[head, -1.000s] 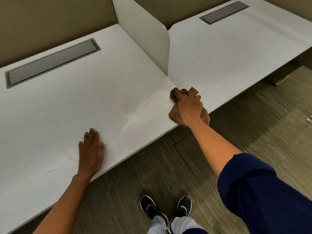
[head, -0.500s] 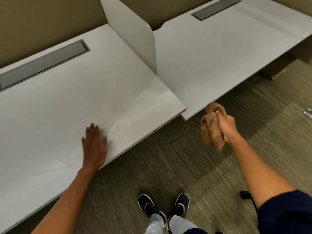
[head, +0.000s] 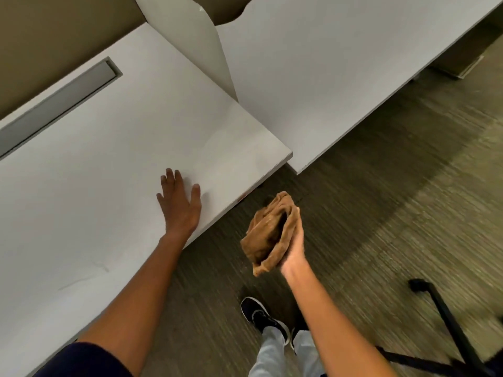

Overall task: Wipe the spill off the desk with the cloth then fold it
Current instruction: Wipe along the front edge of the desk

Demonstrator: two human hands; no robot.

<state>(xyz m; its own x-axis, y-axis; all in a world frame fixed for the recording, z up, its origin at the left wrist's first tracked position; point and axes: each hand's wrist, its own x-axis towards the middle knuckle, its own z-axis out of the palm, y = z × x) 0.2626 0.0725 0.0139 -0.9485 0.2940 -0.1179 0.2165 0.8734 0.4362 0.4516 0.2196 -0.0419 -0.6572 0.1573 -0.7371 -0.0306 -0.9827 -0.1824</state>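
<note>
Bunched in the right hand (head: pixel 295 240), one brown cloth (head: pixel 268 235) hangs in the air over the carpet (head: pixel 381 227), off the desk (head: pixel 95 172) and just past its front right corner; the fingers are closed around its crumpled folds, and a loose hem droops below the palm. It looks soft, thick like a towel, plain, with no label or writing to be read.

From the left: one grey slot cover (head: pixel 54 102) is set into the desk near its back edge. The left hand (head: pixel 178 202) lies flat and open on the desktop near the front edge, fingers spread, holding nothing. Faint streaks mark the surface left of the arm and near the right corner. One white divider (head: pixel 196 36) stands along the right edge, and a second desk (head: pixel 340 63) lies beyond it. Two dark shoes (head: pixel 261 317) show below, and black chair legs (head: pixel 449 327) at the far right.
</note>
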